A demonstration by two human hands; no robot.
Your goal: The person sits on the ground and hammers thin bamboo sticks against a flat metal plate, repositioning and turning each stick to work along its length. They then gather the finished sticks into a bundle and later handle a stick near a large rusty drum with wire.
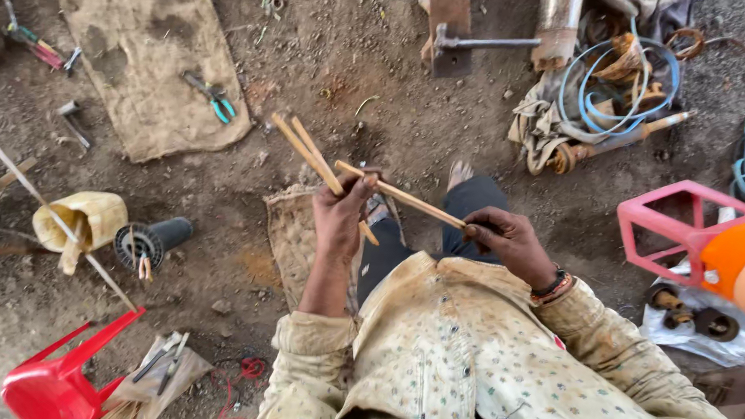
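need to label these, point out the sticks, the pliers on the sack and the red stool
sticks [312, 155], head view, middle of the pair
pliers [212, 96], head view, pivot
red stool [51, 384], head view, seat

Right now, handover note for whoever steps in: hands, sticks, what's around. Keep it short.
Left hand: closed around a bundle of thin wooden sticks that fan up and to the left.
Right hand: pinching the end of a single stick, whose other end meets the left hand's grip.
Both are held above the knees over bare dirt ground.
Nearby: teal-handled pliers on a burlap sack, a black spool beside a yellow container, a red plastic stool, coiled blue hose.
Done or left: cannot be read from this view.
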